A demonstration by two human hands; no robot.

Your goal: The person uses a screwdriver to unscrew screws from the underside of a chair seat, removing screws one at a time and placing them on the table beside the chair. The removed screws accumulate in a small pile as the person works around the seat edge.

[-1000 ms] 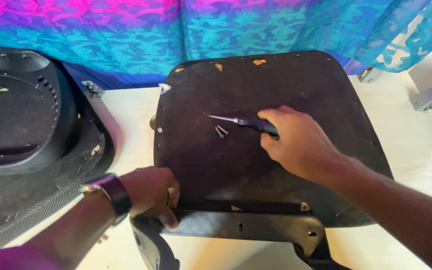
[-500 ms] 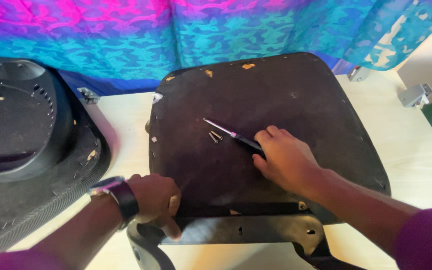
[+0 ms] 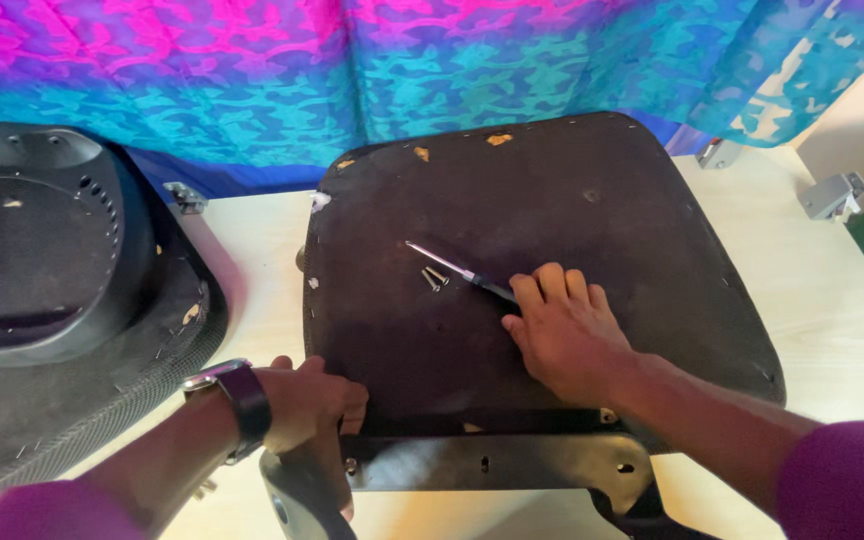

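Note:
A dark chair seat (image 3: 572,200) lies upside down on the pale table (image 3: 252,260). My right hand (image 3: 562,335) rests on it, fingers laid over the handle of a thin screwdriver (image 3: 444,262) whose shaft lies flat and points up-left. Two loose screws (image 3: 433,278) lie just below the shaft's tip. My left hand (image 3: 307,400), a dark watch (image 3: 237,400) on its wrist, grips the curved end of a black metal bracket (image 3: 512,465) at the seat's near edge.
A black chair backrest with mesh (image 3: 52,290) lies at the left. A blue and pink patterned cloth (image 3: 352,70) hangs behind. Small grey metal fittings lie on the table at the back left (image 3: 185,197) and far right (image 3: 832,195).
My right hand has settled lower on the seat, and the screwdriver now lies flat beside the screws. My left hand stays on the bracket.

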